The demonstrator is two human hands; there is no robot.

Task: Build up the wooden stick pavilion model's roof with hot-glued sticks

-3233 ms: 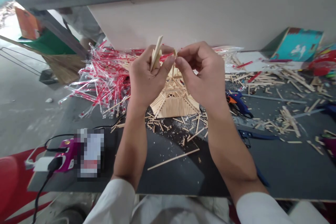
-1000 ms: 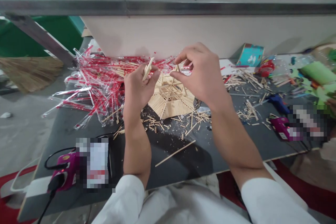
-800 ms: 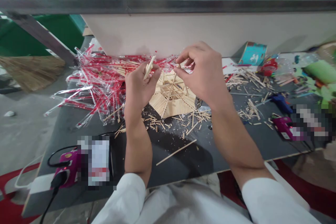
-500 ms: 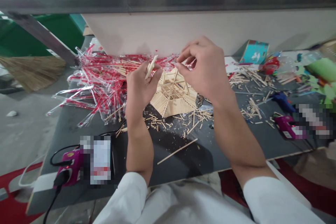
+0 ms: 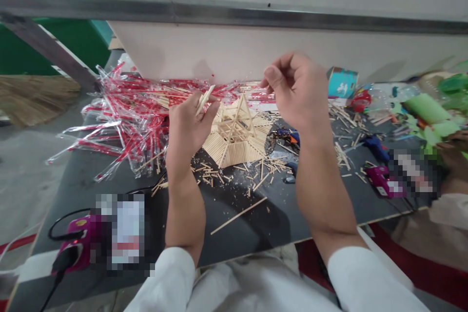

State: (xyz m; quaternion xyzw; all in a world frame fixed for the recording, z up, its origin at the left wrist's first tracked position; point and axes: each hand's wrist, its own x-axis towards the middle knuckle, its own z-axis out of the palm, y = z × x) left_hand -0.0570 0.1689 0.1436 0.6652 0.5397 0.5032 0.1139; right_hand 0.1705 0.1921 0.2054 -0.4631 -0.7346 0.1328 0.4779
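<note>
My left hand is raised over the dark table and pinches a few short wooden sticks between thumb and fingers. Just to its right sits a small model built of wooden sticks, a flat ribbed base with a peaked frame on top. My right hand hovers to the upper right of the model's peak, its fingers curled in and pressed to the thumb; it is off the frame, and I cannot see anything in it.
A heap of red-and-clear wrapped sticks lies at the left. Cut stick scraps and one long stick litter the table. Purple glue guns lie at both sides. Another person's hand is at the far right.
My right hand has come off the model's peak and moved up and to the right. The left hand keeps its sticks and stays nearly in place. The view has shifted a little leftward.
</note>
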